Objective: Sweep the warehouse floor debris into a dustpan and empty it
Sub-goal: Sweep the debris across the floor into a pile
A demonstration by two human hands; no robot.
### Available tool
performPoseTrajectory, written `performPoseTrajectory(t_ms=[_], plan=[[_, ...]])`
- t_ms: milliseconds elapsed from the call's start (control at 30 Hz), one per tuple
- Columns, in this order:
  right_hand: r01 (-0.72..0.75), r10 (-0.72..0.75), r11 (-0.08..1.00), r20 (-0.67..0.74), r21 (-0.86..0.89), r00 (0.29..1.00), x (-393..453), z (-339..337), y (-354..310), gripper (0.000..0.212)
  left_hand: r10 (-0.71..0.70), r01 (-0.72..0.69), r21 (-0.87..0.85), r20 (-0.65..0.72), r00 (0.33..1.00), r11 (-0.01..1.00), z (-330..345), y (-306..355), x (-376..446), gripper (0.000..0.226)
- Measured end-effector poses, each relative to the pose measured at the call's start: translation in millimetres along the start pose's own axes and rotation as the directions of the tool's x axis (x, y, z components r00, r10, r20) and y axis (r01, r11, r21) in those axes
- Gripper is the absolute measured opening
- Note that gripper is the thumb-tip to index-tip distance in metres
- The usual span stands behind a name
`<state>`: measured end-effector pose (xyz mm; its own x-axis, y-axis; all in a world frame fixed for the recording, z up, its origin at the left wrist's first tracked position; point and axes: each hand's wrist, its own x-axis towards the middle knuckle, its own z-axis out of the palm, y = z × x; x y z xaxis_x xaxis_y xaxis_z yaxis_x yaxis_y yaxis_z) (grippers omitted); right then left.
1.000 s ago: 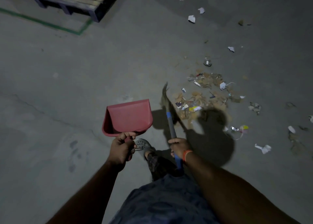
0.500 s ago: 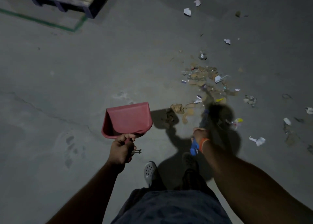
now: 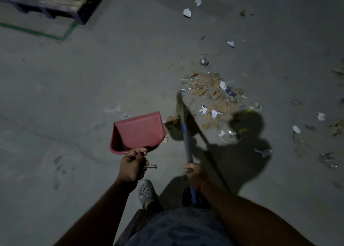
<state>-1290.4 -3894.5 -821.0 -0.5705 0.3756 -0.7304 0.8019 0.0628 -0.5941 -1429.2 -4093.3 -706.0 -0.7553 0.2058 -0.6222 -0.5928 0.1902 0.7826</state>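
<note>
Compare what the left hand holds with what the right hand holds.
The left hand grips a red dustpan, broad, scoop-shaped and apparently empty. The right hand grips a broom, long and thin, blue-handled, its bristles beside the debris pile. Each is held by its handle.

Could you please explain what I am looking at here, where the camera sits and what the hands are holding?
There is no machine: a person wears a camera on the head, looking down at their own arms. The left hand grips the handle of a red dustpan, held above the concrete floor. The right hand holds a blue-handled broom, its bristles beside the pan's edge. Cardboard and paper scraps lie scattered ahead to the right. A wooden pallet sits far left.
</note>
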Motion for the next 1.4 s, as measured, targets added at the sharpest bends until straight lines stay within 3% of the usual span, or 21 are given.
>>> performPoseTrajectory(t_ms=[133,267,333,467,567,733,833,967,1200,1400], plan=[[0.029,-0.015,0.991,0.109,-0.128,0.994,1,-15,16,0.022,0.002,-0.002,0.008,-0.014,1.0,1.0,22,-4,-9,0.022],[-0.038,0.049,0.996,0.136,-0.081,0.989,5,-29,33,0.021,0.001,0.0,0.026,-0.023,1.0,1.0,35,-8,-16,0.022],[-0.079,0.081,0.996,0.073,-0.033,0.994,8,-37,44,0.011,0.004,-0.003,0.033,-0.023,1.0,0.999,40,-10,-18,0.021],[-0.113,0.114,0.993,-0.044,0.035,0.992,17,-77,37,0.01,0.019,-0.018,0.021,-0.018,1.0,1.0,47,-14,-26,0.023],[-0.164,0.169,0.985,-0.09,0.056,0.982,28,-103,34,0.028,0.02,-0.02,0.023,0.006,1.0,1.0,46,-18,-33,0.023],[-0.139,0.207,0.955,-0.253,0.262,0.945,30,-100,52,0.015,0.041,-0.042,0.021,0.031,0.999,0.999,35,-22,-44,0.022],[-0.003,0.056,0.984,-0.301,0.176,0.952,28,-83,83,0.024,0.048,-0.05,0.026,0.046,0.998,0.998,23,-26,-53,0.021],[0.143,-0.052,0.968,-0.39,0.208,0.919,10,-54,113,0.031,0.052,-0.053,0.013,0.051,0.997,0.998,9,-43,-73,0.025],[0.014,0.056,0.98,-0.342,0.199,0.938,-68,-53,75,0.035,0.031,-0.031,-0.017,0.04,0.999,0.999,-22,-86,-109,0.027],[-0.034,0.115,0.954,-0.258,0.299,0.959,-120,-18,75,0.033,0.037,-0.036,-0.067,0.004,0.999,0.997,-38,-103,-126,0.028]])
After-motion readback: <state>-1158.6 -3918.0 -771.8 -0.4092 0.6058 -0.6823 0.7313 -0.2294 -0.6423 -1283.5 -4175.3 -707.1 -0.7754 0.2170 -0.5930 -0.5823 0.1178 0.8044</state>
